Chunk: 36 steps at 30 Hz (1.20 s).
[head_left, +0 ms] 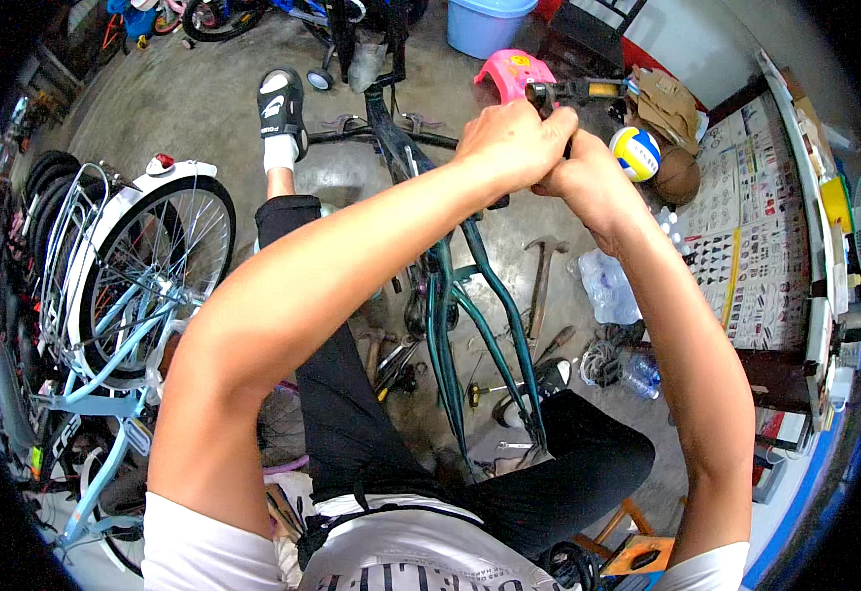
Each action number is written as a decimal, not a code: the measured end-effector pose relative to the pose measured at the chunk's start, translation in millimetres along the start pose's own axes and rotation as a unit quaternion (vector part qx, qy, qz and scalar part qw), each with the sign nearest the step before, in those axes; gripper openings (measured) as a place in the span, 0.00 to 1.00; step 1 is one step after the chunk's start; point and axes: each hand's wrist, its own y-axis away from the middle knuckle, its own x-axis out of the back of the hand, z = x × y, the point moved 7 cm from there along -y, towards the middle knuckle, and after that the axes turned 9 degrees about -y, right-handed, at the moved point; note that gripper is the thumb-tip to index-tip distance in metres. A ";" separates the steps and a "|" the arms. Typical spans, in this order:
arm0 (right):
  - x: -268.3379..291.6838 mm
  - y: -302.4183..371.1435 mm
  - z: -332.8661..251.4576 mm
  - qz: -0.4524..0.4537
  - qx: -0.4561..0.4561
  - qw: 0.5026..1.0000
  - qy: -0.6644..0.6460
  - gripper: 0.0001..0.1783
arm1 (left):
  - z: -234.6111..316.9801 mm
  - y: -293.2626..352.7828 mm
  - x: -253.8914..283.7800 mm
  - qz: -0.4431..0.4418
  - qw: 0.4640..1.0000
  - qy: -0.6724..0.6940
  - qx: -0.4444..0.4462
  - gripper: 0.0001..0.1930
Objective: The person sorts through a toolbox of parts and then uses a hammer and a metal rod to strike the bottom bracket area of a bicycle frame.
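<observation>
My left hand point(514, 143) and my right hand point(586, 185) are pressed close together, fingers curled around a black part point(541, 98). Only its end shows above my left hand; the rest is hidden, so I cannot tell its kind. Below my forearms, between my legs, stands a dark green bicycle frame point(495, 286) without a wheel in its near forked end. Its black front section point(383, 118) lies farther off, by a bar with brake levers point(430, 123).
A hammer point(541, 286), a screwdriver point(490, 392) and a wrench point(517, 445) lie on the floor. On the left stands a light blue bicycle point(115, 345). Plastic bottles point(608, 286), a volleyball point(635, 154), a pink shell point(509, 74) and a blue bucket point(488, 28) are to the right and far side.
</observation>
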 end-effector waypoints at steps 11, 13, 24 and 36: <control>1.0 0.8 -11.3 0.012 0.038 0.998 0.055 0.20 | -5.4 -9.8 -4.9 -0.009 1.000 0.007 0.002 0.42; 0.1 0.2 -5.1 -0.008 0.017 0.999 0.037 0.19 | -3.8 -8.3 -6.6 -0.006 1.000 0.011 0.001 0.42; 36.8 57.9 4.6 -0.083 -0.100 0.983 -0.132 0.16 | -23.6 73.7 58.4 0.216 0.962 0.064 -0.155 0.31; 11.1 96.8 77.5 0.144 0.110 0.983 -0.028 0.20 | -188.7 139.0 -23.6 0.127 0.929 0.320 0.134 0.29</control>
